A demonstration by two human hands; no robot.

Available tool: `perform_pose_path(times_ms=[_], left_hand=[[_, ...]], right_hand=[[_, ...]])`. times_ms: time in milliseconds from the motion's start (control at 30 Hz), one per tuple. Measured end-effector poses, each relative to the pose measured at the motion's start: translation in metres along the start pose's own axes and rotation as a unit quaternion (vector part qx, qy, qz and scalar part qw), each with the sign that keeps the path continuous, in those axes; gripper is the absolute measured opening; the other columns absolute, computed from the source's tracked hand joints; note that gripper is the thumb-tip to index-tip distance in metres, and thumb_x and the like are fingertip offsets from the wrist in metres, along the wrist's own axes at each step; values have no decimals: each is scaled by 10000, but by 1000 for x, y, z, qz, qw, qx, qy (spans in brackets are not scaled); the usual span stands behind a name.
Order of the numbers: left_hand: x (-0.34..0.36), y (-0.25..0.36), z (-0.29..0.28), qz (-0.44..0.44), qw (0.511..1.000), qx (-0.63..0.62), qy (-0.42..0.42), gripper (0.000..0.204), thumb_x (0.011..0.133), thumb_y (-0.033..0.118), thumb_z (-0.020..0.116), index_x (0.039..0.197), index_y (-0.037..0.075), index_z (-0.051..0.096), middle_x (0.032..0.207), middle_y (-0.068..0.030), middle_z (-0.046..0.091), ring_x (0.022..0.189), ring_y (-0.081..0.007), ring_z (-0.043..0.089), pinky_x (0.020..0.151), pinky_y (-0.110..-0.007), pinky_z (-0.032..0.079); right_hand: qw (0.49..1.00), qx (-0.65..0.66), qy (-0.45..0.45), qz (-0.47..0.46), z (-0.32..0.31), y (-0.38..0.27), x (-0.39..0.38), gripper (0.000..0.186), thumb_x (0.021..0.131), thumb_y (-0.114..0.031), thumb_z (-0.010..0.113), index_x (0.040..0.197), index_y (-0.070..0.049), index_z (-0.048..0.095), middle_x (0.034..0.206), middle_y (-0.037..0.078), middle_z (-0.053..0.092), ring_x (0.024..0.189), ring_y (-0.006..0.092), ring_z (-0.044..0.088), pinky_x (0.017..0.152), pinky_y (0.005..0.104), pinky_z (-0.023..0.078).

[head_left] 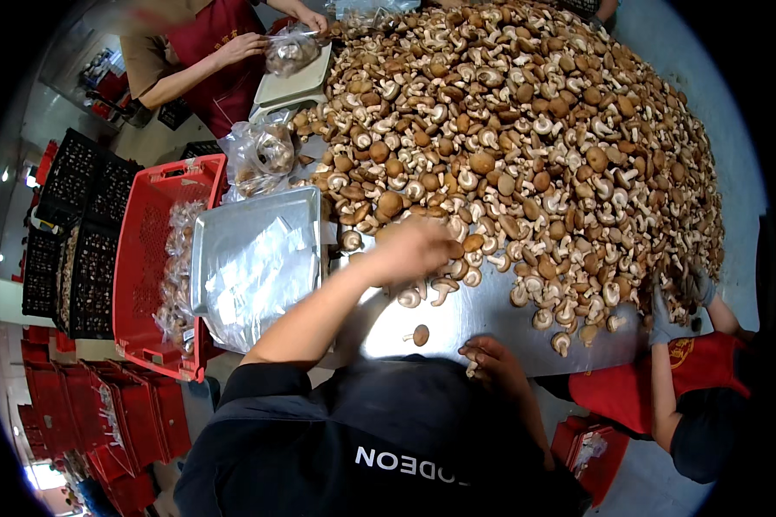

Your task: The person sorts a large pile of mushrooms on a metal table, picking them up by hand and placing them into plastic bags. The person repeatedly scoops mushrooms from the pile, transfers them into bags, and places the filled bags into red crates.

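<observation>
A large heap of brown-capped shiitake mushrooms (526,146) with pale stems covers much of the metal table (483,323). My left hand (414,250) reaches over the near left edge of the heap, touching or just above the mushrooms there. Motion smears its fingers, so their grip cannot be made out. Close to my body at the table's front edge, my right hand (490,355) is curled closed around a mushroom (472,369), of which a pale bit shows. One loose mushroom (420,334) lies apart on the bare metal between my hands.
Left of my arm sits a metal tray (200,258) with clear plastic bags (263,280). Beyond it stands a red crate (134,258) of bagged mushrooms. A co-worker (211,69) handles a bag over a scale (293,90); another co-worker (664,379) works at right.
</observation>
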State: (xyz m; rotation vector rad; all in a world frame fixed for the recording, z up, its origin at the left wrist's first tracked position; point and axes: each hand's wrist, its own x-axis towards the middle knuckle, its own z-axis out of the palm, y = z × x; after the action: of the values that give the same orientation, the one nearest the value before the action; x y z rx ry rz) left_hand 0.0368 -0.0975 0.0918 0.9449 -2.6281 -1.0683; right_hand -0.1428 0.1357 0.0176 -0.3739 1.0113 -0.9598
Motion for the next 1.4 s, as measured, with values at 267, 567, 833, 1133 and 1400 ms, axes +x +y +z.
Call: perform_pose_path(times_ms=[267,567,833,1133,1400], left_hand=[[91,-197,-25,-263,924,149,233,611,798,388,596,1310,104,421,1359,-157,406,1229,-361,389,1013,-466,325],[78,-143,17,-217,903,214,304,327,713,290,662,997,131,634,1319,-131,420,1167,-320,423,987,-501,274],[131,-164,-2,-215,897,357,147,423,728,240,669,1127,129,586,1236,-108,513,1184,-307,447,985,-484,319],[173,-150,-34,-330,873,343,-106,408,745,366,670,1073,123,663,1121,-60,632,1065,-259,575,938,-489,357],[108,-158,-14,-210,935,186,219,413,719,409,694,1057,171,679,963,-109,650,999,-258,565,941,-451,359]], right_hand=[[990,59,125,31,-10,-10,12,232,852,-103,580,1062,-16,536,905,78,612,644,127,548,553,244,448],[987,57,141,51,-33,-26,44,231,835,-114,608,1044,-25,565,791,50,579,627,114,542,513,228,430],[990,-7,96,99,-16,-51,78,263,850,-134,633,1082,-34,557,915,62,594,701,103,559,553,205,434],[990,-26,131,47,-29,-40,67,255,857,-125,615,1082,-17,563,937,60,607,714,116,580,606,235,494],[988,-67,133,35,-20,-24,51,265,870,-117,588,1104,-1,549,980,91,605,776,138,576,625,258,498]])
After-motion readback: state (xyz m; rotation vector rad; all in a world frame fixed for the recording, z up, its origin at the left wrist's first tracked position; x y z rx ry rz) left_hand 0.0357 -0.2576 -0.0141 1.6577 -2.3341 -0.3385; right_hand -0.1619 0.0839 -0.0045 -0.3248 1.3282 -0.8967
